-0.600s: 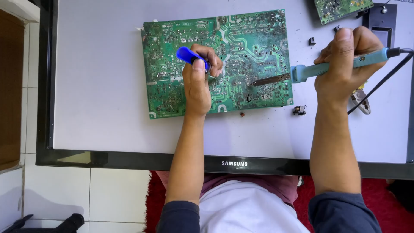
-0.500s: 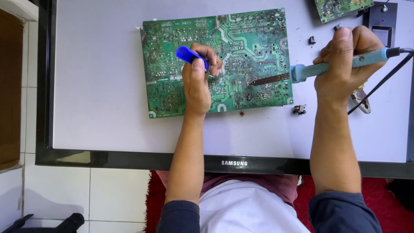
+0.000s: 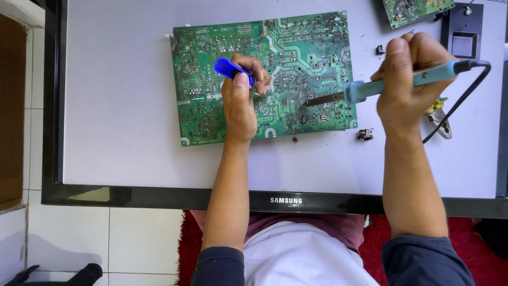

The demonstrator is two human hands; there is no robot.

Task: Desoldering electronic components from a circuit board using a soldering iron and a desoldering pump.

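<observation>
Nothing has shifted since a moment ago: the left hand (image 3: 241,103) stays closed on a blue tool (image 3: 228,68) over the green circuit board (image 3: 201,95), mid-table, while the right hand (image 3: 407,79) keeps its fist around the soldering iron (image 3: 365,90), tip on the board's right part, so the joint is likely still heating.
</observation>
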